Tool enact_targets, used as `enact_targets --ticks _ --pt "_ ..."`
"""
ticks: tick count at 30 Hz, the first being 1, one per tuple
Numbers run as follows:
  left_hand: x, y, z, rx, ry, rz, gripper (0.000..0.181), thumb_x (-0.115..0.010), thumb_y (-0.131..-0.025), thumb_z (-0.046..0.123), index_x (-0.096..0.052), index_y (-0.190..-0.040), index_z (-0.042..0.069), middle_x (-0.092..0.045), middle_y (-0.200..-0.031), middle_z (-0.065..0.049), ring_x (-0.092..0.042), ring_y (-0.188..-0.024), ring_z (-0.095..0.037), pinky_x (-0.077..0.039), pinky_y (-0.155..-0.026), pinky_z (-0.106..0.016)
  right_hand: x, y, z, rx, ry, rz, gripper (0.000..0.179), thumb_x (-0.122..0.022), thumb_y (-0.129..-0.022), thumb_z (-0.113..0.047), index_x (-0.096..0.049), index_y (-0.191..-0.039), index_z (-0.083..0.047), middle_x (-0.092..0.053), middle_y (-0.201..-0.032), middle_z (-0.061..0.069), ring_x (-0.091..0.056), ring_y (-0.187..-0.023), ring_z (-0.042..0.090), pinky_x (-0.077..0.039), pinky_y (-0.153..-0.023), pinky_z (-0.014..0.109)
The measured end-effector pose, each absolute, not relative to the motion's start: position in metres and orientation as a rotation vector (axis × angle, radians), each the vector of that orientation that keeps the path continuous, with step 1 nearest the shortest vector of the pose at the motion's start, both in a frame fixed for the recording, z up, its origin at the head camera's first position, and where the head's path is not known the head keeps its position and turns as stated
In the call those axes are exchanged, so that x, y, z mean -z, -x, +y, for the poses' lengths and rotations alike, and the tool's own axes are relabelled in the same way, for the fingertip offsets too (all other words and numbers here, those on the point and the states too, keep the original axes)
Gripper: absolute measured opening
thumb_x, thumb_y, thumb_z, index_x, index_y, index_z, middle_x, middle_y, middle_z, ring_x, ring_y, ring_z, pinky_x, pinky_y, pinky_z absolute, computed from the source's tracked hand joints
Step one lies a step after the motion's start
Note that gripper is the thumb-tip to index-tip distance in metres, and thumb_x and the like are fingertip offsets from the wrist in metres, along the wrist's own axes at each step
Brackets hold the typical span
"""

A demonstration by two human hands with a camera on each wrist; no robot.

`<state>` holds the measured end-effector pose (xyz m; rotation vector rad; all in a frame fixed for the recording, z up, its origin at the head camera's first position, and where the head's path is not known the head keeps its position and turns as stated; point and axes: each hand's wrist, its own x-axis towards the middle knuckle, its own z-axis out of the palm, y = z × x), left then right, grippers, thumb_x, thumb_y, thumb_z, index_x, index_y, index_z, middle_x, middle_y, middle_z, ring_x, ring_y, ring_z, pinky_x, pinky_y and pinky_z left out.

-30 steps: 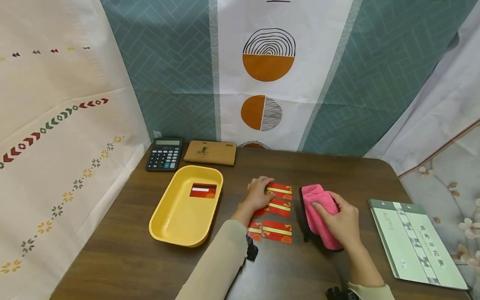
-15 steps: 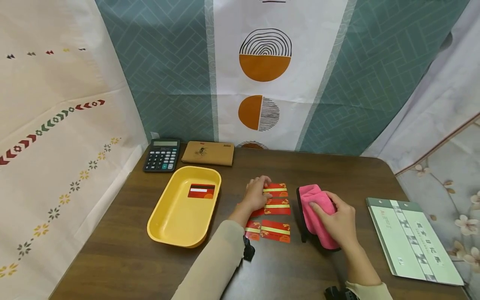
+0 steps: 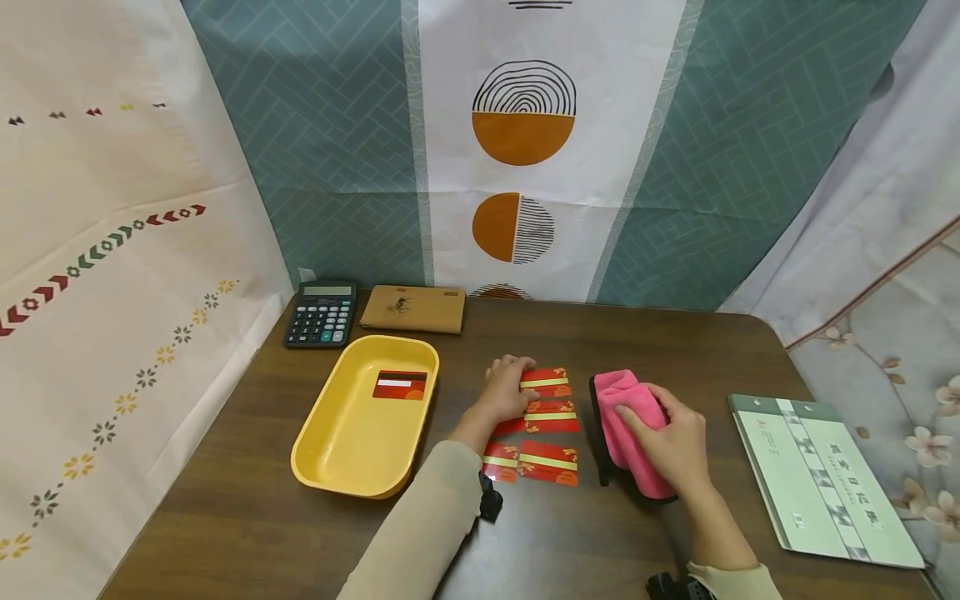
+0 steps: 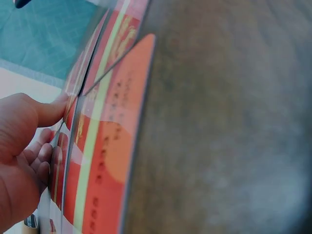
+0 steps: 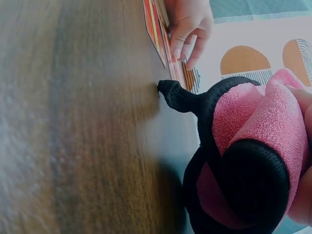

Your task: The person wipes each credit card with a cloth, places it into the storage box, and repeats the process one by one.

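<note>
Several red cards with a yellow stripe (image 3: 548, 463) lie in rows mid-table. At the far row, my left hand (image 3: 504, 390) has its thumb and fingers at the left end of a red card (image 3: 551, 382); it covers part of the cards beside it. In the left wrist view, the thumb touches the edge of the cards (image 4: 109, 146), with the other fingers curled behind. To the right, my right hand (image 3: 678, 437) grips a folded pink plush cloth (image 3: 630, 417) with black edging and a short black tab (image 5: 178, 95).
A yellow tray (image 3: 352, 450) holds one red card (image 3: 400, 385) with a dark stripe. Behind it are a calculator (image 3: 322, 315) and a tan wallet (image 3: 412, 309). A pale green calendar (image 3: 821, 479) lies at the right. Curtains enclose the table.
My left hand and the far-row card have slid slightly left against the row in front. The right hand keeps its hold on the pink cloth. The head view has turned slightly right.
</note>
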<state>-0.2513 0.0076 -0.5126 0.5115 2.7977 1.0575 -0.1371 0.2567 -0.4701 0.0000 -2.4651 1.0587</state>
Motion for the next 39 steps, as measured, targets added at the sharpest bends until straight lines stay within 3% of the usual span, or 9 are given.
enact_targets --ticks 8,11,14,16,18,20,24,32,39 --pt "0.517 0.252 0.007 -1.33 -0.493 2.685 0.055 -0.076 -0.091 0.007 -0.051 -0.14 0.016 -0.044 -0.134 -0.007 -0.047 -0.122 -0.027 -0.046 -0.103 -0.039 0.469 0.137 0.254 -1.068 0.007 -2.465 0.049 -0.086 -0.082 -0.022 -0.068 -0.124 -0.003 -0.073 -0.107 0.018 -0.064 -0.079 0.027 -0.052 -0.065 0.017" --pt "0.518 0.251 0.007 -1.488 -0.445 2.654 0.061 -0.076 -0.088 -0.001 -0.051 -0.143 0.011 -0.05 -0.131 -0.007 -0.053 -0.114 -0.024 -0.052 -0.094 -0.036 0.468 0.138 0.254 -1.066 0.002 -2.463 0.048 -0.086 -0.082 -0.022 -0.068 -0.123 -0.002 -0.073 -0.106 0.018 -0.064 -0.078 0.027 -0.052 -0.064 0.018" --pt "0.517 0.247 0.008 -1.62 -0.353 2.655 0.058 -0.077 -0.086 -0.003 -0.057 -0.139 0.006 -0.06 -0.105 -0.007 -0.056 -0.093 -0.02 -0.054 -0.085 -0.036 0.468 0.138 0.253 -1.067 -0.017 -2.454 0.046 -0.085 -0.082 -0.019 -0.069 -0.122 -0.002 -0.074 -0.103 0.018 -0.064 -0.076 0.026 -0.053 -0.063 0.018" --pt "0.514 0.242 0.01 -1.691 -0.284 2.678 0.049 -0.078 -0.087 0.002 -0.063 -0.133 0.004 -0.06 -0.086 -0.007 -0.057 -0.082 -0.018 -0.054 -0.089 -0.037 0.467 0.139 0.253 -1.074 -0.031 -2.447 0.044 -0.085 -0.082 -0.017 -0.069 -0.121 -0.001 -0.074 -0.101 0.017 -0.063 -0.074 0.025 -0.053 -0.062 0.018" --pt "0.511 0.237 0.014 -1.752 -0.195 2.688 0.041 -0.08 -0.087 0.008 -0.069 -0.126 0.005 -0.066 -0.081 -0.004 -0.061 -0.08 -0.016 -0.054 -0.091 -0.038 0.467 0.138 0.252 -1.083 -0.041 -2.44 0.042 -0.084 -0.082 -0.015 -0.07 -0.12 -0.001 -0.074 -0.1 0.017 -0.062 -0.073 0.022 -0.053 -0.062 0.018" --pt "0.508 0.231 0.017 -1.835 -0.114 2.656 0.036 -0.08 -0.088 0.013 -0.072 -0.122 0.006 -0.073 -0.087 -0.003 -0.068 -0.085 -0.014 -0.056 -0.092 -0.037 0.466 0.138 0.251 -1.092 -0.043 -2.433 0.042 -0.083 -0.083 -0.014 -0.07 -0.12 -0.002 -0.074 -0.101 0.016 -0.062 -0.073 0.018 -0.053 -0.062 0.016" --pt "0.499 0.217 0.022 -2.078 -0.017 2.378 0.033 -0.077 -0.09 0.011 -0.071 -0.121 0.001 -0.075 -0.107 -0.014 -0.074 -0.092 -0.023 -0.062 -0.078 -0.036 0.463 0.137 0.247 -1.134 -0.069 -2.407 0.041 -0.083 -0.083 -0.014 -0.07 -0.12 -0.003 -0.074 -0.101 0.016 -0.06 -0.073 0.012 -0.051 -0.063 0.013" --pt "0.487 0.18 0.01 -2.247 0.049 2.033 0.037 -0.064 -0.098 -0.001 -0.058 -0.133 -0.012 -0.068 -0.118 -0.028 -0.074 -0.088 -0.036 -0.063 -0.075 -0.036 0.46 0.128 0.231 -1.283 -0.221 -2.399 0.04 -0.084 -0.082 -0.009 -0.07 -0.119 -0.005 -0.074 -0.099 0.009 -0.061 -0.071 0.011 -0.056 -0.06 0.021" --pt "0.476 0.166 0.0 -2.28 -0.063 2.019 0.031 -0.059 -0.1 -0.002 -0.061 -0.129 -0.013 -0.07 -0.113 -0.027 -0.075 -0.087 -0.029 -0.062 -0.078 -0.038 0.454 0.123 0.209 -1.346 -0.347 -2.368 0.046 -0.087 -0.077 -0.004 -0.071 -0.12 -0.007 -0.074 -0.099 0.006 -0.059 -0.071 0.011 -0.055 -0.057 0.024"
